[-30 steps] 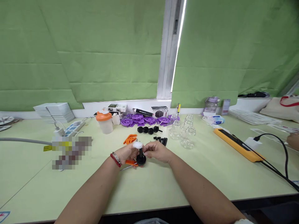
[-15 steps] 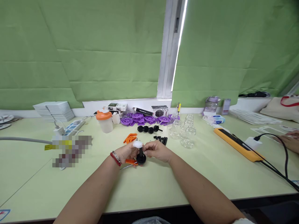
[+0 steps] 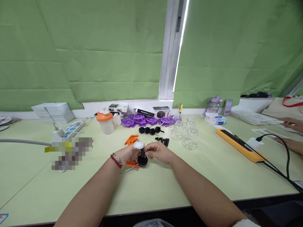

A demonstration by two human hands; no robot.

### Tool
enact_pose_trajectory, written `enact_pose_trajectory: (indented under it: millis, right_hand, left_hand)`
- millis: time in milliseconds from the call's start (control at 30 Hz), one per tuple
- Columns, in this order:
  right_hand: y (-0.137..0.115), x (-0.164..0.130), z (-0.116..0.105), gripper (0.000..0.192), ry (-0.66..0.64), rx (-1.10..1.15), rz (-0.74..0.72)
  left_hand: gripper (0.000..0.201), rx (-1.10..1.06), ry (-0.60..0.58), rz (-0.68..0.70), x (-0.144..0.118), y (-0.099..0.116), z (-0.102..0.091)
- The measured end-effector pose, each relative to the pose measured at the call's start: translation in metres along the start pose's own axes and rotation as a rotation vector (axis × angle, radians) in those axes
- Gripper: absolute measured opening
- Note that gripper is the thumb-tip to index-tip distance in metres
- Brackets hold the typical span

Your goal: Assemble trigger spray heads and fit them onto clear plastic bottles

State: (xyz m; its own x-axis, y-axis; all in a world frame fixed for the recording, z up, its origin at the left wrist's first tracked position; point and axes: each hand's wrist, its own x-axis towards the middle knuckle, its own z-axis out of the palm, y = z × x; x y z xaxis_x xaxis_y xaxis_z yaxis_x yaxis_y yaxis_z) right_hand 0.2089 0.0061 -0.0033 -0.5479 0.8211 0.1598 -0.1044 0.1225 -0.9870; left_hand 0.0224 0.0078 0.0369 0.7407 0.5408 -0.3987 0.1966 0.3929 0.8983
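I see a small black part (image 3: 142, 158): round disc base with a short upright stem, held just above the table (image 3: 151, 189), centre of view. Left hand (image 3: 129, 153) is closed around it from the left; one fingertip wears a white wrap. Right hand (image 3: 159, 151) pinches the stem from the right, fingers curled. Red and metal bangles on the left wrist. An orange piece (image 3: 131, 163) sits under the left hand, touching or just beside the black part; can't tell which.

Behind the hands: orange clips (image 3: 131, 139), loose black pegs (image 3: 163, 141), a row of black knobs (image 3: 150, 130), a heap of purple wheels (image 3: 146, 120), clear glass jars (image 3: 187, 134). White shaker with orange lid (image 3: 104, 122) to the left, power strip (image 3: 73, 127) and a stack of white sheets (image 3: 52, 112) further left. Yellow-orange bar (image 3: 240, 145) with a black cable (image 3: 281, 157) to the right.

Table is pale green, against a sill with green blinds (image 3: 94, 50) and a bright slit of window between them.

A blurred patch (image 3: 71, 153) hides whatever lies left of the hands. Another person's hands (image 3: 292, 124) are cut off at the right edge. Box labels on the sill are too small to read.
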Motion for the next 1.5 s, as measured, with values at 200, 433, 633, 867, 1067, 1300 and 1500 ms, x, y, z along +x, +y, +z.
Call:
enact_pose_trajectory:
  millis: [200, 433, 633, 867, 1067, 1300, 1500]
  right_hand:
    - [-0.001, 0.0, 0.003, 0.034, 0.011, 0.003, 0.016]
    - [-0.009, -0.001, 0.003, 0.036, 0.106, 0.039, -0.034]
    - [-0.022, -0.008, 0.003, 0.049, 0.049, 0.196, 0.014]
    - [-0.031, -0.013, 0.023, 0.053, -0.09, 0.338, 0.104]
    - [-0.034, -0.011, 0.015, 0.022, 0.061, 0.05, 0.138]
    - [-0.018, -0.007, 0.008, 0.015, 0.043, -0.714, -0.018]
    - [0.0, -0.003, 0.017, 0.017, 0.06, -0.793, -0.071]
  left_hand:
    - [0.062, -0.023, -0.017, 0.009, 0.0, -0.004, -0.002]
    - [0.063, -0.101, -0.006, 0.117, -0.006, -0.001, -0.003]
    - [0.071, -0.192, 0.204, 0.743, -0.009, 0.005, 0.014]
    - [0.087, 0.435, 0.659, 1.075, 0.015, -0.017, 0.031]
    - [0.09, 0.631, 0.637, 1.099, 0.022, -0.024, 0.026]
    - [0.061, 0.449, 0.961, 0.678, 0.023, -0.021, 0.007]
    - [0.039, 0.561, 0.974, 0.49, 0.027, -0.022, -0.007]
